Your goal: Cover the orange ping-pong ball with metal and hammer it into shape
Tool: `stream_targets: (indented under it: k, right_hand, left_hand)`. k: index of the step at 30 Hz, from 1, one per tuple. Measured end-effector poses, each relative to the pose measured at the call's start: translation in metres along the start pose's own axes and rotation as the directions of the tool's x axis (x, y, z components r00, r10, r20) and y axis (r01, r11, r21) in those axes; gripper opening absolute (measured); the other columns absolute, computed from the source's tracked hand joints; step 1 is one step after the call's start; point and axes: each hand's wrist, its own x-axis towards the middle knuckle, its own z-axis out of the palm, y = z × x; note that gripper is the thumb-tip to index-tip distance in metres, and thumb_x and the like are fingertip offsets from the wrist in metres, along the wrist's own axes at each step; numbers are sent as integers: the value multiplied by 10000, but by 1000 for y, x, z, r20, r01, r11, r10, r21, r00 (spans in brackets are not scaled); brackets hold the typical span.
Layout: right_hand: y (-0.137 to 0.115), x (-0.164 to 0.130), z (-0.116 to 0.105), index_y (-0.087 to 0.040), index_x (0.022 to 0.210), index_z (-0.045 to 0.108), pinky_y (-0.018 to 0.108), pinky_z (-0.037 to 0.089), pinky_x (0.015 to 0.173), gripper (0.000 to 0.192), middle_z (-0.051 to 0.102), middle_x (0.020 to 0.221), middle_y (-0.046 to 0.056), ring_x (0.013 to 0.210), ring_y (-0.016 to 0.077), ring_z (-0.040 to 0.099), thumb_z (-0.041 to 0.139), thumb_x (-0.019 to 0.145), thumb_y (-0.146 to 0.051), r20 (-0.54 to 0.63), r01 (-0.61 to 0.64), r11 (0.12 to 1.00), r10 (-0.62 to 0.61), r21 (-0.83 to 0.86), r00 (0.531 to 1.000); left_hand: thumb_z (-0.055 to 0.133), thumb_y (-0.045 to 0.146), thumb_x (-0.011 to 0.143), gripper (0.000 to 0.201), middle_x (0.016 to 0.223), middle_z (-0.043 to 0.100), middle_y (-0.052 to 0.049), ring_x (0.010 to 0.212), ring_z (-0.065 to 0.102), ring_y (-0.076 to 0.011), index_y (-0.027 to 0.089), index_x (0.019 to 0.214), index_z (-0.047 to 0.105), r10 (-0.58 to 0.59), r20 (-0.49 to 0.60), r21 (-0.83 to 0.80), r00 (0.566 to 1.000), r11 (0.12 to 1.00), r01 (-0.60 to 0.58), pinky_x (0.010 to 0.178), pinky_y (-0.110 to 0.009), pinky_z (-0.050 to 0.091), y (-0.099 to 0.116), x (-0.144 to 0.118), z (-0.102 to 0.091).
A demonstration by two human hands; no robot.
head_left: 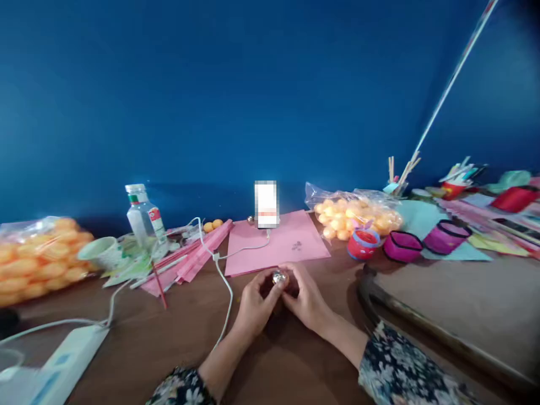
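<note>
My left hand point(255, 304) and my right hand point(306, 298) meet over the brown table point(169, 343), just in front of a pink paper sheet point(278, 244). Between the fingertips of both hands sits a small shiny silver ball point(279, 276). Both hands pinch it from opposite sides. A phone point(266, 205) stands upright at the far edge of the pink sheet, with a white cable point(225, 284) running from it past my left hand.
Bags of orange balls lie at the far left point(36, 259) and behind right point(356, 212). A clear bottle point(143, 216), a white cup point(101, 251), pink paper strips point(189, 259), small red point(363, 243) and magenta point(403, 246) cups, a power strip point(67, 360) and a board point(455, 304) surround the hands.
</note>
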Motion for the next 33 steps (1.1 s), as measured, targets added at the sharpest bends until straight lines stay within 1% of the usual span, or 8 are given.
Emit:
stream_targets:
  k: [5,10,15,21,24,26,29,33]
  right_hand:
    - [-9,4,-6,-217,1119,460,367,432,853,346,525,1057,82,985,212,491,506,781,-154,28,41,999,-41,-3,999]
    - [-9,2,-4,-207,1039,459,329,466,767,268,532,989,73,877,189,531,525,780,-197,11,-49,998,50,-30,999]
    - [-4,1,-2,-202,999,444,305,465,737,246,543,934,49,822,169,548,522,766,-192,22,-93,994,95,-57,995]
    - [-16,-5,-12,-225,1127,416,332,469,785,462,518,1067,69,909,191,543,575,704,-126,70,-45,988,56,-151,996]
    - [-34,-16,-38,-240,1172,400,330,472,807,460,505,1102,75,914,185,549,565,749,-173,102,-6,971,31,-240,994]
    - [-40,-28,-65,-232,1178,411,356,438,871,412,497,1129,86,999,207,517,531,785,-212,92,36,919,0,-392,996]
    - [-33,-51,-114,-215,1159,446,396,401,908,357,514,1129,98,1053,242,491,493,809,-270,15,11,744,-2,-668,1000]
    - [-1,-86,-167,-184,1161,451,400,460,764,403,555,1091,117,949,281,551,450,809,-379,-72,-110,445,101,-889,992]
  left_hand:
    - [510,315,790,299,1005,656,-63,930,592,-199,167,1035,596,10,-35,-23,999,1000,-11,838,-305,442,-2,0,-2]
    - [510,311,790,344,1077,631,-80,999,566,-210,161,1095,563,2,13,-88,1000,996,0,895,-330,417,-3,-1,-1]
    - [546,314,763,343,1026,649,-78,948,587,-214,164,1070,576,8,47,-77,999,997,-5,867,-342,435,-3,0,-1]
    - [538,317,767,320,993,651,-83,935,586,-213,157,1040,585,-1,44,-106,999,994,5,856,-345,442,-9,0,0]
    - [546,342,756,338,915,658,-71,847,605,-193,153,1034,586,-52,25,-119,998,991,54,780,-328,481,-12,0,1]
    - [548,367,748,360,850,656,-61,758,615,-173,146,1030,585,-96,21,-134,995,986,98,703,-313,507,-12,-1,2]
    - [558,374,738,428,851,648,-56,714,617,-153,152,1104,534,-132,3,-182,991,975,130,660,-304,521,-13,0,3]
    - [579,344,726,452,806,645,-36,697,608,-138,157,1133,511,-106,-15,-193,994,976,101,688,-301,514,-15,0,3]
